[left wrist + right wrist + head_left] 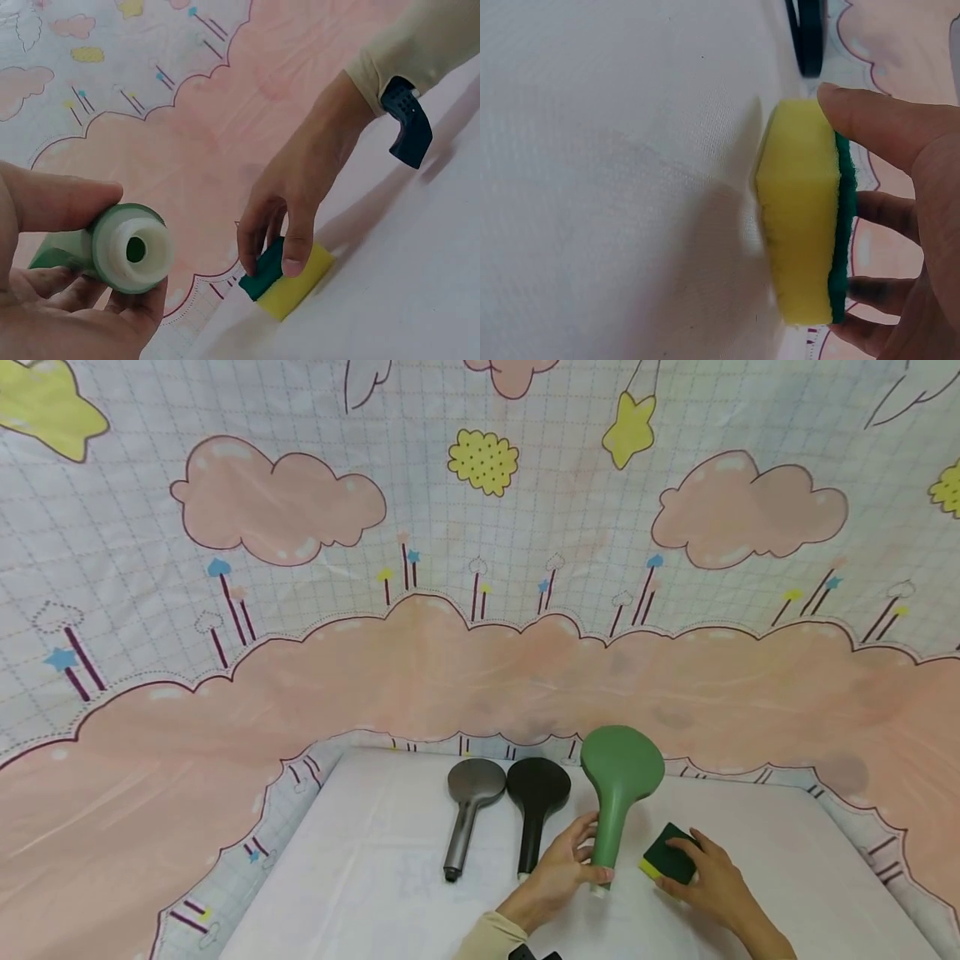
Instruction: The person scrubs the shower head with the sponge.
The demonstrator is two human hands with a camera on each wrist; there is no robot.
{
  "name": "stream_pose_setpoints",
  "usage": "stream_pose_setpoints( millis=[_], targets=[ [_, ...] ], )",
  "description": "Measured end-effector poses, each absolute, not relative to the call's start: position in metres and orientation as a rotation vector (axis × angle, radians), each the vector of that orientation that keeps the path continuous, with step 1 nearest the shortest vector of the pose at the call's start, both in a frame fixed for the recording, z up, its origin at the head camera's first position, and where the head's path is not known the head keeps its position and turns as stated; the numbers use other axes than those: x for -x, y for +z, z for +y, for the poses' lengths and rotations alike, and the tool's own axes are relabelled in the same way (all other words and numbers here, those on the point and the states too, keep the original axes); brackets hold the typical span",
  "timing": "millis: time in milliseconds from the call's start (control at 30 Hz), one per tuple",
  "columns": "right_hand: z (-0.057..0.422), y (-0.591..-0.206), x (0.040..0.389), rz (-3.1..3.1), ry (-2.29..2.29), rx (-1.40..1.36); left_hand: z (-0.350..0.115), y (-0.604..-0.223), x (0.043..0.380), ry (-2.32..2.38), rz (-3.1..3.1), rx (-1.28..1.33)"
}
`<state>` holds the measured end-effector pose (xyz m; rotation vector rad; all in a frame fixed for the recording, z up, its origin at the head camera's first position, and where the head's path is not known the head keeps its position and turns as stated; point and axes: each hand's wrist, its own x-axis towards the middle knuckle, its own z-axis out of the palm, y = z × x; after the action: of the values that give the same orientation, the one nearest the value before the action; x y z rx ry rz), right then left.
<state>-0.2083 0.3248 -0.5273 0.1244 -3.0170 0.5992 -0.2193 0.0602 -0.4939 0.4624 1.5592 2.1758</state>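
Observation:
In the head view my left hand (553,878) grips the handle of a green shower head (622,768), its round head pointing away from me. The left wrist view shows the whitish threaded end (139,251) of that handle between thumb and fingers. To its right, my right hand (714,885) pinches a yellow and green scouring sponge (670,853) by its edges. The sponge's yellow side (799,217) faces the table and its green scouring layer is uppermost. The right wrist view has the thumb at one edge and fingertips along the green layer.
Left of the green shower head, a grey shower head (477,781) and a black shower head (538,787) lie side by side on the white table (360,860). A patterned cloth (480,685) with clouds and stars hangs behind the table.

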Motion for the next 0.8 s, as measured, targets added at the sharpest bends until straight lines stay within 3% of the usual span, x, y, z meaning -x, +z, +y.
stream_pose_setpoints(
  millis=[800],
  targets=[
    [0.326, -0.534, 0.221, -3.061, 0.483, -0.084, 0.042, -0.493, 0.217, 2.27, 1.869, -0.385]
  ],
)
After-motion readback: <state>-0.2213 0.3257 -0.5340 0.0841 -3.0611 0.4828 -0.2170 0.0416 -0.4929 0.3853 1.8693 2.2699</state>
